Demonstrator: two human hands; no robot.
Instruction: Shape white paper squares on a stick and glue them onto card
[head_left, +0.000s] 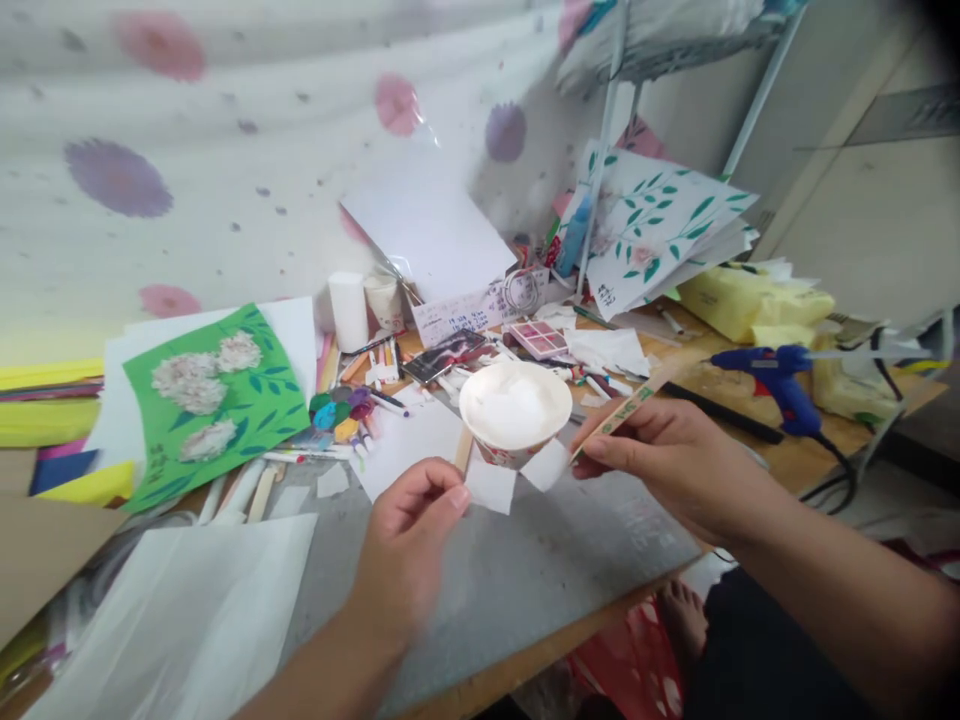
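Observation:
My left hand (416, 530) is closed in a pinch on the corner of a small white paper square (493, 488). My right hand (667, 455) grips a flat wooden stick (634, 405) with green print on it, tilted up to the right. At its fingertips is a second small piece of white paper (546, 467); whether fingers or stick hold it I cannot tell. Between and just behind both hands stands a paper cup (516, 405) with white stuff inside. Another light wooden strip (463, 448) shows beside the cup's left side, its lower end hidden by my left hand.
A blue glue gun (784, 380) with its cord lies at the right. Green artwork with paper flowers (217, 400) leans at the left. Behind the cup are scattered pens, paper scraps and a pink palette (536, 340). A grey board (525, 560) covers the table's front.

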